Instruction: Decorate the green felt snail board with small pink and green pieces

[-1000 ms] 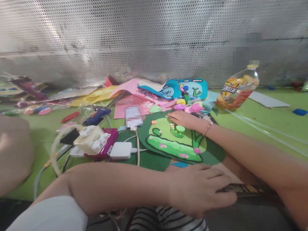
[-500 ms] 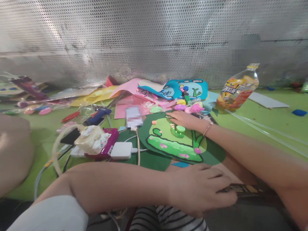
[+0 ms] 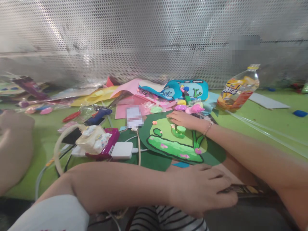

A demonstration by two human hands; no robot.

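A craft picture (image 3: 183, 144) of green paper and clay lies on dark green card (image 3: 149, 162), with black outlines, pink flowers and a small light-green round piece. Across its upper right part rests my right hand (image 3: 184, 119), fingers stretched out, a bracelet on the wrist. My left hand (image 3: 204, 189) lies across the near edge of a brownish board (image 3: 234, 171), fingers spread and pointing right; its palm is hidden. Just above that hand is a small blue paper scrap (image 3: 181, 165). Neither hand visibly holds anything.
Left of the picture are a white adapter (image 3: 122, 150), a cream decorated box (image 3: 91, 139) with cables, and a blue glue gun (image 3: 99, 115). Behind lie coloured sheets, a blue picture (image 3: 201, 89) and clay packets. A bottle (image 3: 238, 88) stands right. Another person's arm (image 3: 14, 154) is far left.
The other person's arm at the far left has shifted, with more of it showing higher up. My two hands and the craft picture stay practically where they were.
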